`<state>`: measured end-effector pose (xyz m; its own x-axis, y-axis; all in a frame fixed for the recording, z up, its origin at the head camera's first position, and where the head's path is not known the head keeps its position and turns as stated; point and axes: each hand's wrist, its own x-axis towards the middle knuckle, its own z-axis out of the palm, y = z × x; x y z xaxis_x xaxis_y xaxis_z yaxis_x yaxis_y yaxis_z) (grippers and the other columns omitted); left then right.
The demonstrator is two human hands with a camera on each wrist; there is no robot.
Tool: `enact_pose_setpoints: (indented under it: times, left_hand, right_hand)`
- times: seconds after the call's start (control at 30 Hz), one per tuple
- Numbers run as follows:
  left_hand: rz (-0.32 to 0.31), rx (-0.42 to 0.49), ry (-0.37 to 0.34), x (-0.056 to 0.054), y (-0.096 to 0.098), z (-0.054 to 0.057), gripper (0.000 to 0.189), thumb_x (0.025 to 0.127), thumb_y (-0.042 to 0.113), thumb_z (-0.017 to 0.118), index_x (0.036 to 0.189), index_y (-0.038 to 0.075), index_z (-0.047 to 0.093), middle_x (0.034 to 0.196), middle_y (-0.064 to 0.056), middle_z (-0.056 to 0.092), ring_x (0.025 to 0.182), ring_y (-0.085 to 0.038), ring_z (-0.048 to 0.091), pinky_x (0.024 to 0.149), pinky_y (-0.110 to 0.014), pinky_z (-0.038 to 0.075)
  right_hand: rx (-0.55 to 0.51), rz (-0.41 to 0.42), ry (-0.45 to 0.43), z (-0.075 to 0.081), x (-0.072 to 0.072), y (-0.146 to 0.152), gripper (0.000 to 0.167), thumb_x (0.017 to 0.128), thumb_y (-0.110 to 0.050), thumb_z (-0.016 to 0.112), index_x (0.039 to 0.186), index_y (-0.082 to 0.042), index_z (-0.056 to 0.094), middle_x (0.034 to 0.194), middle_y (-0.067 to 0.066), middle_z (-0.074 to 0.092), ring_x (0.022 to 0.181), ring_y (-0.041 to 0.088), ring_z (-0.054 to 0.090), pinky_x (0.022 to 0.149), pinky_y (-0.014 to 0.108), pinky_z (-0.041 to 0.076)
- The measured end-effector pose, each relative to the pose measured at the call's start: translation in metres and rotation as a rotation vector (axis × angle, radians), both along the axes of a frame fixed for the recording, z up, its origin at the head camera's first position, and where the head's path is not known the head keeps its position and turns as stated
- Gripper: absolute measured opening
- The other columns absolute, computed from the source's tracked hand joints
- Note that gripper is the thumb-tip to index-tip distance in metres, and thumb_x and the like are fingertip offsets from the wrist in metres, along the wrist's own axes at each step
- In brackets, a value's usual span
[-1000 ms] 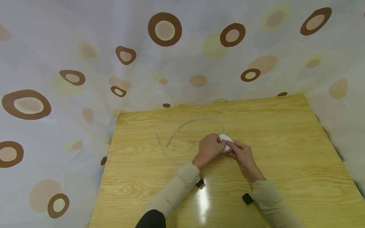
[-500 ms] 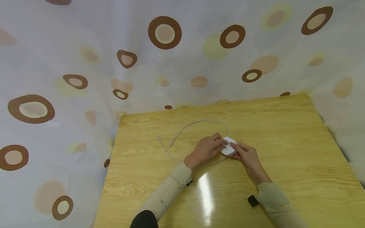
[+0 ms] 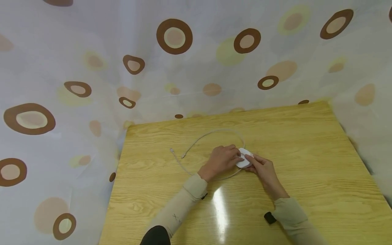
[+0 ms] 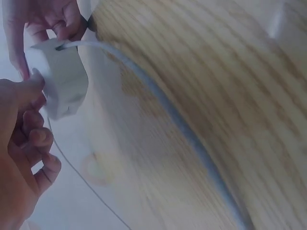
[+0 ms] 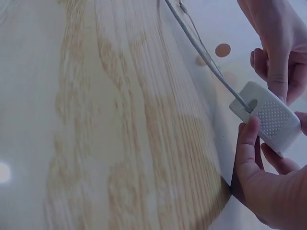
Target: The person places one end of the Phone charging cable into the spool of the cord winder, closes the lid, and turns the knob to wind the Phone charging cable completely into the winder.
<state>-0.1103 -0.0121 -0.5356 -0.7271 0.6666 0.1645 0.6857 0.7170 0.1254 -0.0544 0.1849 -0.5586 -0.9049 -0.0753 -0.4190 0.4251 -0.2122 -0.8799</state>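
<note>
A white rounded-square cable winder box (image 3: 244, 164) is held up over the wooden table between both hands. My right hand (image 3: 265, 172) grips its right edge, thumb on the upper face and fingers beneath. From the left, my left hand (image 3: 221, 159) reaches onto that face with curled thumb and index finger pinching at its middle. What lies under those fingertips is hidden. The right wrist view shows a dotted underside on the box (image 5: 276, 120). A grey-white cable (image 4: 163, 98) leaves a slot in the box's side, and a second length leaves the opposite side.
Two cable ends with small plugs (image 3: 172, 150) lie on the wooden table (image 3: 306, 153), left of the hands. The cable curves across the wood behind and in front of the left hand. A spotted sheet (image 3: 211, 51) hangs around the table's back and sides.
My left hand has shifted down and left, its fingers now uncovering more of the box's face. The near length of cable shows between the box and my left wrist. The right hand keeps its grip.
</note>
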Motion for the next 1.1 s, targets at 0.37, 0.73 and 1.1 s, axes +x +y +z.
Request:
enact_pose_setpoints:
  times: [0.37, 0.73, 1.1]
  left_hand:
    - [0.349, 0.267, -0.374, 0.017, 0.019, 0.004, 0.035, 0.106, 0.034, 0.058, 0.074, 0.020, 0.062, 0.064, 0.010, 0.057, 0.050, -0.001, 0.042, 0.046, -0.018, 0.033]
    - [-0.042, 0.151, -0.086, 0.009, -0.004, -0.003, 0.021, 0.109, 0.023, 0.062, 0.124, 0.022, 0.076, 0.109, 0.005, 0.065, 0.071, 0.000, 0.054, 0.063, -0.010, 0.044]
    - [-0.092, 0.027, 0.101, 0.002, -0.008, 0.000, 0.021, 0.104, 0.036, 0.067, 0.122, 0.030, 0.076, 0.106, 0.009, 0.066, 0.069, -0.001, 0.057, 0.064, -0.017, 0.047]
  right_hand:
    - [-0.039, -0.025, 0.002, -0.002, 0.000, -0.008, 0.059, 0.104, -0.033, 0.068, 0.147, 0.005, 0.056, 0.108, -0.015, 0.073, 0.093, 0.001, 0.073, 0.086, 0.020, 0.061]
    - [-0.010, -0.042, -0.049, -0.001, -0.001, 0.002, 0.060, 0.104, -0.038, 0.069, 0.145, 0.004, 0.058, 0.104, -0.012, 0.071, 0.090, 0.000, 0.072, 0.084, 0.018, 0.060]
    - [0.041, -0.006, -0.005, -0.003, 0.001, 0.001, 0.065, 0.105, -0.036, 0.066, 0.148, 0.011, 0.052, 0.110, -0.011, 0.067, 0.089, 0.000, 0.072, 0.085, 0.020, 0.061]
